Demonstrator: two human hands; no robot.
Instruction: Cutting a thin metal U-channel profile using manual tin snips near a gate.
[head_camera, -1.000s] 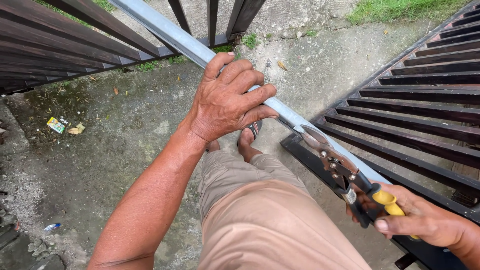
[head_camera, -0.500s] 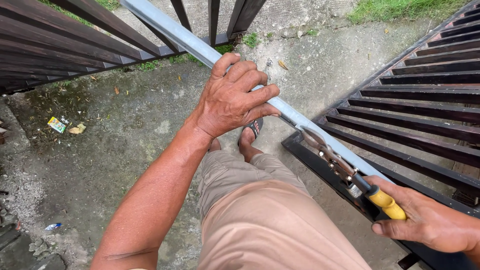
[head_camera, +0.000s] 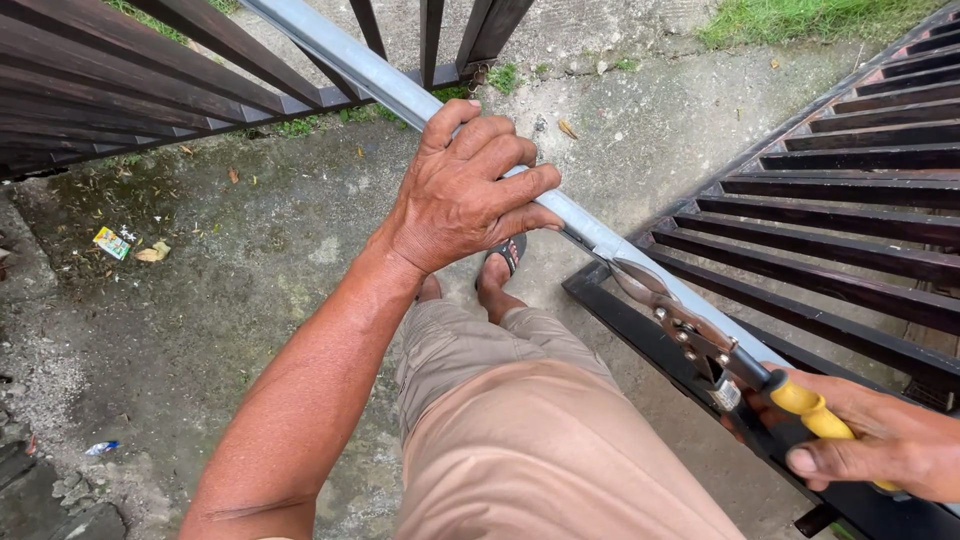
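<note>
On a damp concrete yard (head_camera: 200, 290) between dark metal gates (head_camera: 860, 200), a long galvanised metal strip (head_camera: 350, 50) runs diagonally. The left hand (head_camera: 465, 190) clamps it up-axis; the right hand (head_camera: 880, 445), lower down, squeezes yellow-handled tin snips (head_camera: 700, 335) whose blades meet the strip just below the left fingers.

Hands (head_camera: 462, 190) on rail (head_camera: 340, 50), snips (head_camera: 690, 325)

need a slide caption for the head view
Left hand steadies a grey metal strip while right hand works yellow-handled snips along it.
</note>
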